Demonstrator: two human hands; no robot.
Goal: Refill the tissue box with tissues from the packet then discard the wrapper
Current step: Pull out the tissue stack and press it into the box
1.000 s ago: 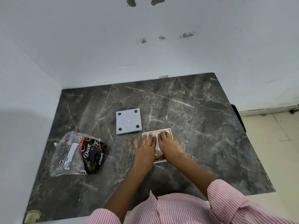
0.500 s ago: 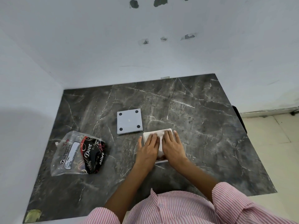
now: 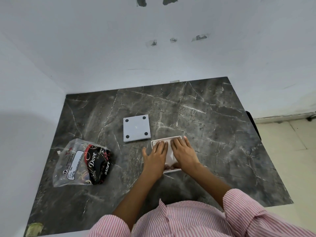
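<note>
Item: white square tissue box (image 3: 177, 170), open-topped, on dark grey marble-patterned tabletop (image 3: 213, 134), both of my hands laid flat on its contents.

I log the left hand (image 3: 154, 159) and right hand (image 3: 183, 153) side by side over the box, palms down, fingers stretched out straight and close together, gripping nothing, pressing on the white tissues (image 3: 170, 151) that fill the box; a strip of tissue shows between the hands. Just beyond the box's far-left corner lies a pale grey square lid (image 3: 136, 128) with four black dots at its corners, flat on the tabletop, a small gap apart from the box. Well to the left of the box lies a crumpled clear plastic wrapper with black Dove print (image 3: 82, 162). Pink-and-white striped sleeves (image 3: 242, 207) sit nearer me than the box.
</note>
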